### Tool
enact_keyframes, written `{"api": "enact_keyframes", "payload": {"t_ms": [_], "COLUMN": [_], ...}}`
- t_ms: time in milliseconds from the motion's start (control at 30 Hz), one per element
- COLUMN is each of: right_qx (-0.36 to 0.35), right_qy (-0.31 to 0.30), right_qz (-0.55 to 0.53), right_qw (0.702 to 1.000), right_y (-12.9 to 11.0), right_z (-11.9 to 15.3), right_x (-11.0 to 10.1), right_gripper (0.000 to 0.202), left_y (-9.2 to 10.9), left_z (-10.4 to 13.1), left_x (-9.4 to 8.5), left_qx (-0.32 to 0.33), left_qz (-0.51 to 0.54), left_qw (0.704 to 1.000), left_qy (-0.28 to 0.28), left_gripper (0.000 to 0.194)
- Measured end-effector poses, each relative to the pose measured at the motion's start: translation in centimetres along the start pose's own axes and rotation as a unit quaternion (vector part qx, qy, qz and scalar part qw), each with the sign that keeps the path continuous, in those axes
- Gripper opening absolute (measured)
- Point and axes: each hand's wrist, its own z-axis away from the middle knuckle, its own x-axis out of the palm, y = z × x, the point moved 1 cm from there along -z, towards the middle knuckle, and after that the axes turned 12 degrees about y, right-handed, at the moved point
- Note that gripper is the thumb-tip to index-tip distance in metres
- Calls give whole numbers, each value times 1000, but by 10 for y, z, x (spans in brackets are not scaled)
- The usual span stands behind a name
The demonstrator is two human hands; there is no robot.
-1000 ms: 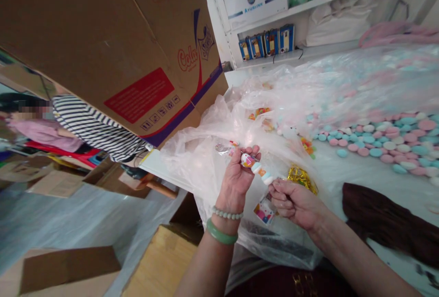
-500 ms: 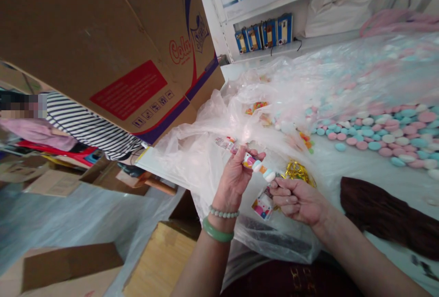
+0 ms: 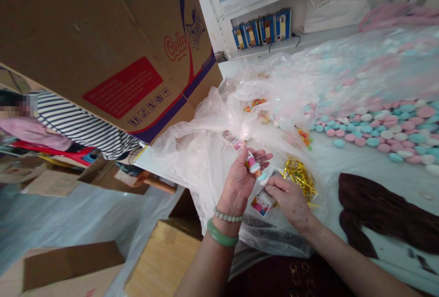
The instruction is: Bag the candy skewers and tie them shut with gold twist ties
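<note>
A narrow, printed candy packet [image 3: 254, 166] with blue, white and orange pieces lies across my left hand [image 3: 240, 175]. My left thumb presses on it while the other fingers are partly spread beneath. At its lower end, the fingers of my right hand [image 3: 288, 196] pinch the packet by the white and blue pieces. Gold twist ties [image 3: 300, 178] lie just beyond my right hand. Below the packet, a printed card [image 3: 260, 205] with coloured dots rests on the clear plastic sheet [image 3: 206, 150].
Pink, blue and white candies [image 3: 387, 132] spread over the table at the right. A dark brown cloth [image 3: 384, 205] lies nearer. The large cardboard box [image 3: 137, 36] stands at the left, with a person in a striped shirt [image 3: 78, 118] behind it. Shelves are at the back.
My right hand has shifted left, nearer my left hand, exposing more of the gold ties. The packet is tilted more steeply, and my left fingers are spread wider. The view has shifted slightly.
</note>
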Motion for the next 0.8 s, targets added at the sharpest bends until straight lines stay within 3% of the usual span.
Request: {"api": "enact_keyframes", "payload": {"t_ms": [133, 200, 333, 433, 533, 633, 700, 800], "right_qx": [-150, -191, -191, -160, -97, 52, 185, 330], "right_qy": [28, 50, 54, 45, 40, 6, -29, -90], "right_qz": [176, 221, 216, 188, 128, -9, -141, -324], "right_qw": [973, 955, 956, 968, 986, 999, 972, 882], "right_y": [2, 2, 0, -2, -6, -6, -3, 3], "right_z": [4, 6, 7, 6, 3, 1, -1, -5], "right_x": [-4, -5, -5, -5, -6, -5, -5, -7], "right_gripper": [24, 25, 23, 22, 19, 19, 17, 16], "left_y": [6, 8, 6, 1, -5, -9, -9, -7], "left_z": [-1, -2, -2, 0, 2, 4, 4, 3], "left_x": [-8, -12, -13, -10, -8, -7, -9, -14], "left_qx": [-44, -41, -30, -20, -9, -17, -30, -43], "left_qz": [-21, -14, 42, 52, 46, 39, 33, 20], "left_qw": [999, 999, 998, 998, 999, 999, 998, 998], "left_qy": [-8, -10, -33, -29, -22, -29, -39, -51], "left_gripper": [35, 31, 21, 26, 30, 29, 29, 31]}}
